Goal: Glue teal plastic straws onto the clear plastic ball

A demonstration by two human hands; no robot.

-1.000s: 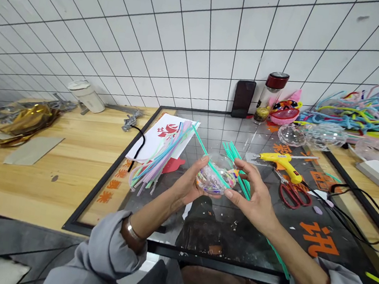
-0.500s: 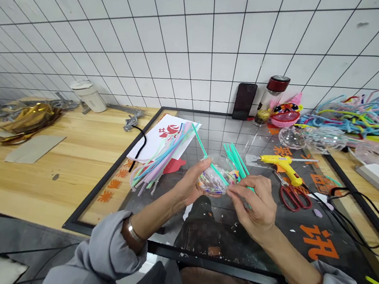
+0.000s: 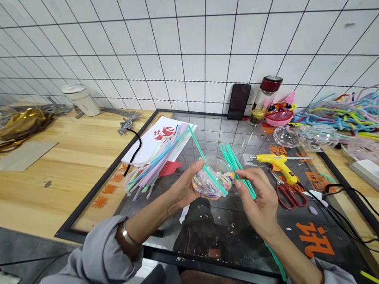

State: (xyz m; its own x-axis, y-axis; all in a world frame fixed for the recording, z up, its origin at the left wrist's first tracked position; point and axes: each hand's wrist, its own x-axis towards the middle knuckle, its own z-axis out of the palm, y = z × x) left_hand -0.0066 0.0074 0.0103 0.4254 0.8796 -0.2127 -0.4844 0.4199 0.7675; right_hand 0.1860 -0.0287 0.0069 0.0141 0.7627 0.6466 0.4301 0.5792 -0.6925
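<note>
My left hand (image 3: 186,183) is wrapped round a clear, bowl-shaped plastic piece (image 3: 210,182) with multicoloured bits showing through it. A thin green strip (image 3: 197,142) slants across the bowl under my left thumb, its upper end sticking out to the upper left. Close to the bowl's right edge is my right hand (image 3: 259,197), thumb and forefinger apart with nothing visible between them; its other fingers are partly hidden. Another green strip (image 3: 276,260) shows below my right wrist. Behind my right fingers lies a bundle of green strips (image 3: 231,157).
A pastel bundle of strips (image 3: 159,161) lies over white paper (image 3: 140,142) at left. To the right are a yellow glue gun (image 3: 277,161), red-handled scissors (image 3: 290,197) and black cables (image 3: 349,223). A phone (image 3: 239,102) and a bottle (image 3: 264,100) stand by the wall.
My right thumb and forefinger have come off the green strip's lower end at the bowl and spread apart. A green strip now shows below my right wrist. The view has shifted slightly.
</note>
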